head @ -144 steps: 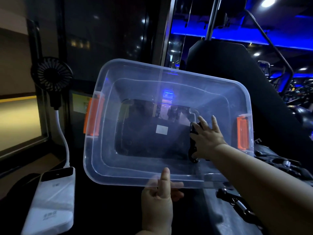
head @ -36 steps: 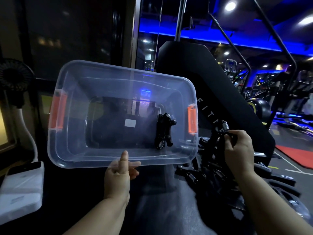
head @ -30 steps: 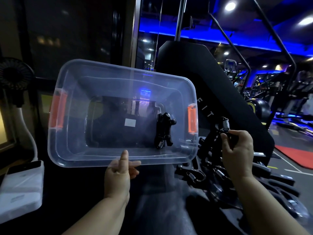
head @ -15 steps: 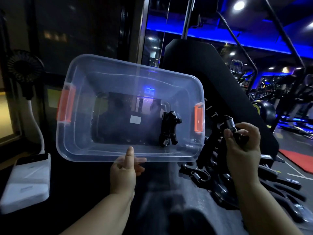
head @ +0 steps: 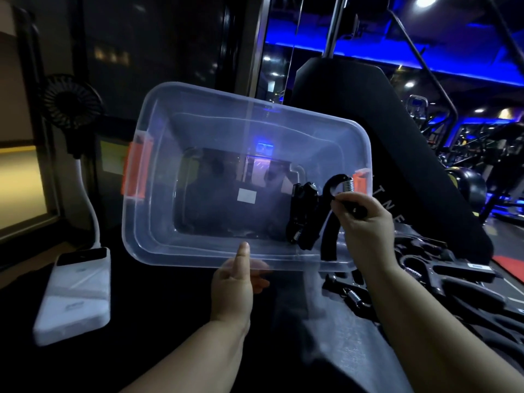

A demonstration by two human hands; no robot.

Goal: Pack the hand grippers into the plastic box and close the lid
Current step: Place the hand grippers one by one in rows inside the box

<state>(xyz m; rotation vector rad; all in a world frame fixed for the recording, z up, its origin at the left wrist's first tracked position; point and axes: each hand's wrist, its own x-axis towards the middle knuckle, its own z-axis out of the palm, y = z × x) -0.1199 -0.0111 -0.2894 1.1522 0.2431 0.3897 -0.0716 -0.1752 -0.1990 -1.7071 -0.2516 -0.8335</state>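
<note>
A clear plastic box (head: 158, 222) with orange side latches is tilted up toward me, open and without a lid. My left hand (head: 235, 282) grips its near rim, thumb on the inside. One black hand gripper (head: 303, 214) lies inside at the right end. My right hand (head: 365, 222) holds a second black hand gripper (head: 330, 222) by one handle, spring end up, at the box's right end just over the rim. Several more black hand grippers (head: 431, 279) lie in a pile on the dark surface to the right.
A white power bank (head: 76, 290) lies at the lower left with a small black fan (head: 71, 109) on a white neck above it. A large black padded gym machine (head: 368, 131) stands behind the box. No lid is in view.
My right hand lifted a hand gripper from the pile on the right and carried it left to the box's right end. The box stayed tilted in my left hand.
</note>
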